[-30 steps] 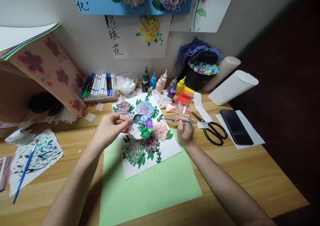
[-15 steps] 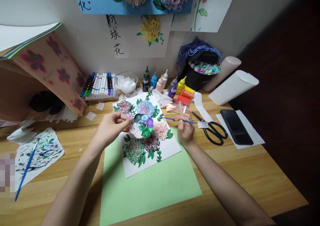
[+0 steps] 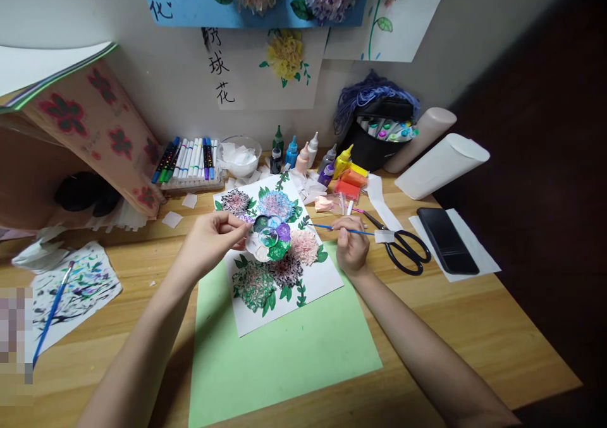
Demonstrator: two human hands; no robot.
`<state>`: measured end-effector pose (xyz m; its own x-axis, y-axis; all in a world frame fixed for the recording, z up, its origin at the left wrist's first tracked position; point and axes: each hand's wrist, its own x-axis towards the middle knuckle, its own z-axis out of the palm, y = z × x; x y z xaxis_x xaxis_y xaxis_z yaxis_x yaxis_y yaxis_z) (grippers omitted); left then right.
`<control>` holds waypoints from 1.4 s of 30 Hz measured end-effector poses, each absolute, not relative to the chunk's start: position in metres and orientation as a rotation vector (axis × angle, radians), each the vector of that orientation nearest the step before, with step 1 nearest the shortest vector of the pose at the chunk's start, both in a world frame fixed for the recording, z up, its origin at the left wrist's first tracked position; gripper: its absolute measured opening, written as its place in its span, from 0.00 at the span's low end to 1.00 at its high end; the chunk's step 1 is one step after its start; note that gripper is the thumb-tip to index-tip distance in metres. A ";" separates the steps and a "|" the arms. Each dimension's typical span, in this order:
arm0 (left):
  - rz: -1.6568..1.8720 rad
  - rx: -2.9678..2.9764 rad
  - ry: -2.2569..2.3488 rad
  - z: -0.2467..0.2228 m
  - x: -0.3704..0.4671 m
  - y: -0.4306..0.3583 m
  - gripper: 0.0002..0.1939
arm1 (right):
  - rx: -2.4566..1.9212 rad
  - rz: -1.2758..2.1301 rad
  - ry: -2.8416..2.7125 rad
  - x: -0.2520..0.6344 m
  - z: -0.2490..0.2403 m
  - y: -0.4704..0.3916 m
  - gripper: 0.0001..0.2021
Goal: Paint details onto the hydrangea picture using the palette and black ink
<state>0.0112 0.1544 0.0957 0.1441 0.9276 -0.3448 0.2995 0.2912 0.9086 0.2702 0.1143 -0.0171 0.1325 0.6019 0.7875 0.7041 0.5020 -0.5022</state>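
My left hand [image 3: 213, 241] pinches the left rim of a small round paint palette [image 3: 262, 251] with green, purple, blue and white paint in its wells. The palette is held over a white sheet [image 3: 313, 282] that bears several raised paper flowers with painted green leaves. My right hand [image 3: 351, 244] is closed around a thin blue paintbrush [image 3: 327, 227], its tip pointing left toward leaves on the sheet's right side. Under the white sheet lies a light green sheet [image 3: 289, 365].
Paint bottles [image 3: 291, 153], a bowl of paper scraps [image 3: 239, 157] and markers [image 3: 192, 159] line the back. Black-handled scissors [image 3: 408, 251] and a phone [image 3: 448, 241] lie right. A second brush [image 3: 54, 305] rests on a stained paper [image 3: 95, 282] at left.
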 end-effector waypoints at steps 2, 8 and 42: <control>0.679 1.240 1.388 0.096 0.011 0.154 0.12 | -1.162 -0.112 -1.543 0.270 -0.017 0.114 0.08; 0.683 1.268 1.384 0.094 0.011 0.154 0.12 | -1.143 -0.097 -1.564 0.271 -0.018 0.114 0.08; 0.671 1.262 1.405 0.093 0.009 0.155 0.14 | -1.141 -0.110 -1.572 0.271 -0.016 0.113 0.08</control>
<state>0.0087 0.1549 0.0933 0.1426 0.9308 -0.3366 0.3231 0.2776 0.9047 0.2707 0.1126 -0.0156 0.1041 0.5945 0.7973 0.7001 0.5256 -0.4833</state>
